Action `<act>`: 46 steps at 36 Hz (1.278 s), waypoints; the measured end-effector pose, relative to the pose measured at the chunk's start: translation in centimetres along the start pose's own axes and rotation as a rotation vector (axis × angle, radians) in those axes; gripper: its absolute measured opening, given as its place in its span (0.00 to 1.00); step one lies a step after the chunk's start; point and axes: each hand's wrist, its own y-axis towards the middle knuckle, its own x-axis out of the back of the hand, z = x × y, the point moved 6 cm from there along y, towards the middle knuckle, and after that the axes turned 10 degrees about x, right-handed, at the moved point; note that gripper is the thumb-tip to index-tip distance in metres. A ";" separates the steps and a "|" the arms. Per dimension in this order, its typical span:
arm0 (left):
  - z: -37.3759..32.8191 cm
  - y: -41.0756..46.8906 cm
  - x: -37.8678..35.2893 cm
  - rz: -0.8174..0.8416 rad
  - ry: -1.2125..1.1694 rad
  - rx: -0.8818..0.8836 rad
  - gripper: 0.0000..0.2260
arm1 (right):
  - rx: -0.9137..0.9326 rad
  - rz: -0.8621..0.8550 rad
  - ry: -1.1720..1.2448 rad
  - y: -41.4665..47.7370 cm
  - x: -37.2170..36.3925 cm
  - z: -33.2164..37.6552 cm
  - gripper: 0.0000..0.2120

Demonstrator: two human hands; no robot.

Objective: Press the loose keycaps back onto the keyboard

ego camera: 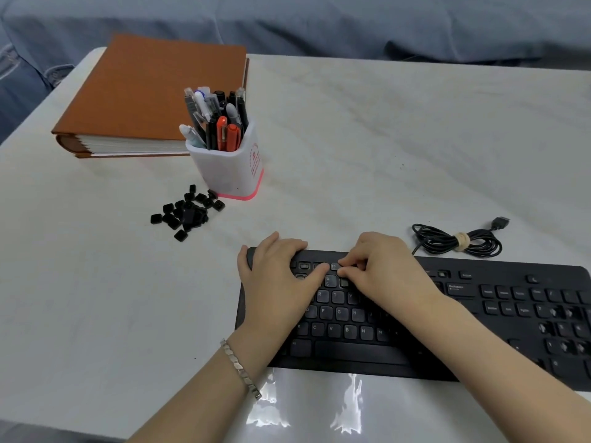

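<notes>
Keyboard (351, 350), black, sits on the white desk (383, 139), near and to the right. The left hand (278, 282) rests open on its top left corner, fingers touching keys. The right hand (380, 270) has bent fingers, tips on the top row; I cannot tell if it holds a cap. Loose keycaps (187, 212) lie in 1 pile well to the left, beside a pen cup (228, 171). A brown book (144, 91) lies behind.

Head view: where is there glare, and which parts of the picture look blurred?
In the head view, white glare patches lie on the table just in front of the keyboard. Also in the head view, the legends at the keyboard's right end are smeared, while the middle letters stay readable. The loose keycaps look soft, and their legends cannot be read.
</notes>
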 end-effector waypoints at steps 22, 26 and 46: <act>-0.8 0.9 -0.9 0.165 0.104 0.225 0.13 | -0.328 -0.293 0.712 -4.3 1.0 -3.9 0.13; -0.8 0.8 -0.8 0.159 0.128 0.212 0.11 | -0.471 -0.280 1.083 -5.0 0.5 -3.9 0.19; -0.4 -3.2 2.1 0.152 -0.257 -0.083 0.15 | -0.444 -0.175 1.024 -7.9 0.0 -1.3 0.11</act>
